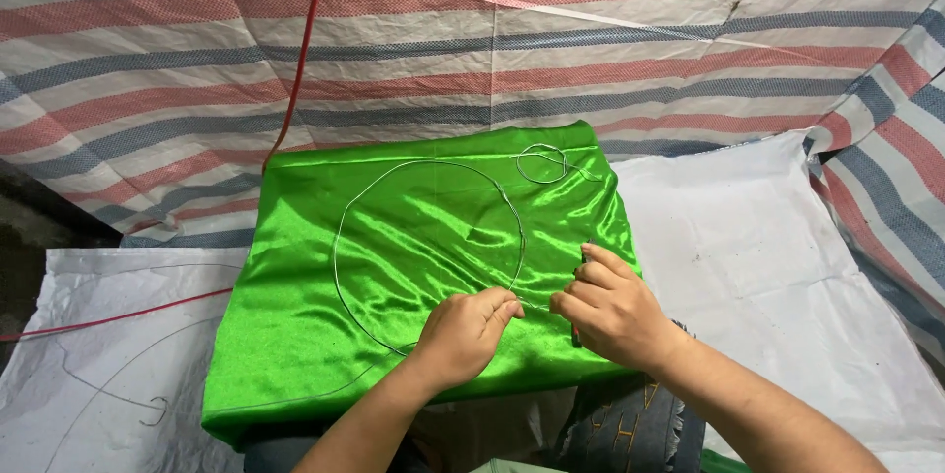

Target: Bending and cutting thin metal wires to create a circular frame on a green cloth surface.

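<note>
A shiny green satin cloth (325, 335) lies spread over my lap and the ground. On it rests a thin wire bent into a large ring (340, 227), with a smaller wire loop (540, 164) at the cloth's far edge. My left hand (465, 330) pinches the large ring's near edge. Close beside it, my right hand (607, 304) grips a dark slim tool (583, 254) held against the cloth, its fingers next to the same wire.
A red, blue and white striped tarp (472, 50) covers the back and right. White sheets (778, 266) lie at right and at left (108, 365), the left one with a thin wire hook. A red cord (300, 60) runs down from the top.
</note>
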